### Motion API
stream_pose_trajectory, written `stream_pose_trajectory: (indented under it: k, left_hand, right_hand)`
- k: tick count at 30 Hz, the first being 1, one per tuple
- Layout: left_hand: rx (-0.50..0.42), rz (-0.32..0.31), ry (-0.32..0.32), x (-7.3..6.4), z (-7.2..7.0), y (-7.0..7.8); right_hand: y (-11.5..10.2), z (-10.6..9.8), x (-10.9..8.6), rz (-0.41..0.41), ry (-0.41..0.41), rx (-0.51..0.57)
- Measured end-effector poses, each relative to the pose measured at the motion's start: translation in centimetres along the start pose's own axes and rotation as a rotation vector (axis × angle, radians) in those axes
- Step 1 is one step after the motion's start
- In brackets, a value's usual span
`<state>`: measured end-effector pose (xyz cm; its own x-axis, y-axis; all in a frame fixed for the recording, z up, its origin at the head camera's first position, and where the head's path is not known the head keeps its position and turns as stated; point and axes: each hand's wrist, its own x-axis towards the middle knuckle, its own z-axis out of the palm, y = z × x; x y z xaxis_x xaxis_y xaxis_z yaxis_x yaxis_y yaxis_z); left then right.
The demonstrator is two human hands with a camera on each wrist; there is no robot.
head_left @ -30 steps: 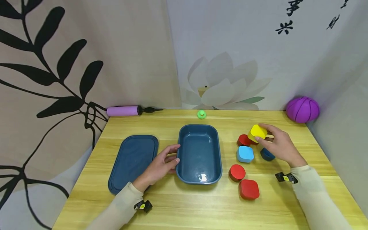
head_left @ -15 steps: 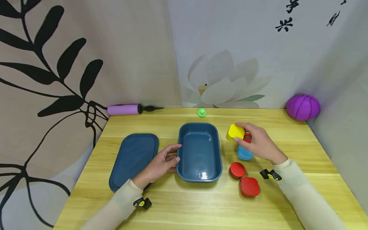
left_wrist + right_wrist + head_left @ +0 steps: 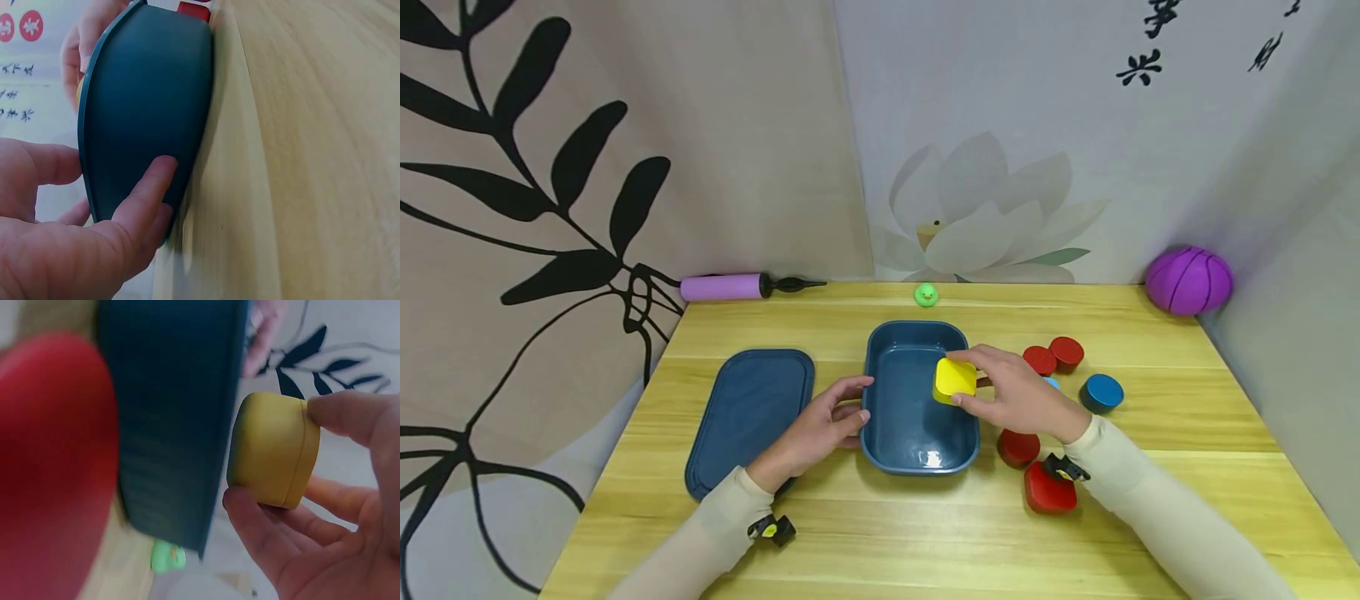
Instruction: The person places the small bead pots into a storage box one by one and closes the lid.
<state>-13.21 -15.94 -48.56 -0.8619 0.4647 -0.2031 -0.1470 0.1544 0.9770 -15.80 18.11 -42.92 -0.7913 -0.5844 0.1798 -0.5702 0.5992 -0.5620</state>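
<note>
Head view: the right hand point(image 3: 1011, 387) pinches a small yellow box point(image 3: 955, 381) between thumb and fingertips and holds it over the right-hand part of a deep blue tub point(image 3: 922, 400). Seen from the right wrist, the yellow box sits just above the tub's rim, with a thin seam running round it near one face; the thumb and fingers are set against its opposite sides. Whether it touches the rim, I cannot tell.

The left hand point(image 3: 816, 433) is at the tub's left side, its fingers fairly straight rather than curled. The left wrist view shows one fingertip against the rim and another pressed flat on the outer wall — a steadying touch, the tub resting upright on the wooden table point(image 3: 865, 542).

To the left lies a flat blue lid point(image 3: 748, 417), partly behind the left hand. On the right, two round red boxes point(image 3: 1067, 354) stand close together, with a dark blue round box point(image 3: 1101, 393) near them and a light blue box point(image 3: 1051, 382) mostly hidden by the right hand. Nearer the person are another round red box point(image 3: 1018, 450) and a square red box point(image 3: 1049, 490).

Along the back edge: a purple pump point(image 3: 722, 287), a little green toy point(image 3: 927, 294) and, in the right corner, a purple ball point(image 3: 1189, 280).
</note>
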Motion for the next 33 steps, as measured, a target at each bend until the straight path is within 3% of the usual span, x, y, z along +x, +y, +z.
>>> stream_pose_trajectory:
  k: [7, 14, 18, 25, 33]
  left_hand:
    - [-0.005, -0.011, -0.002, 0.0, 0.0, 0.0]
    - [-0.010, -0.015, -0.010, 0.0, -0.1, 0.1]
    - [-0.002, -0.017, -0.013, 0.1, -0.1, 0.2]
    - [0.005, -0.023, -0.011, 0.1, -0.1, 0.3]
    - [0.012, -0.019, -0.016, 0.1, 0.0, 0.3]
  right_hand:
    - [-2.0, 2.6, 1.1, -0.017, -0.134, -0.072]
    - [-3.1, 4.8, 1.8, -0.137, -0.237, -0.068]
    - [-3.4, 5.7, 2.1, -0.165, -0.281, -0.077]
    - [-3.8, 6.3, 2.6, -0.175, -0.353, -0.109]
    - [-3.6, 6.0, 2.7, -0.191, -0.386, -0.021]
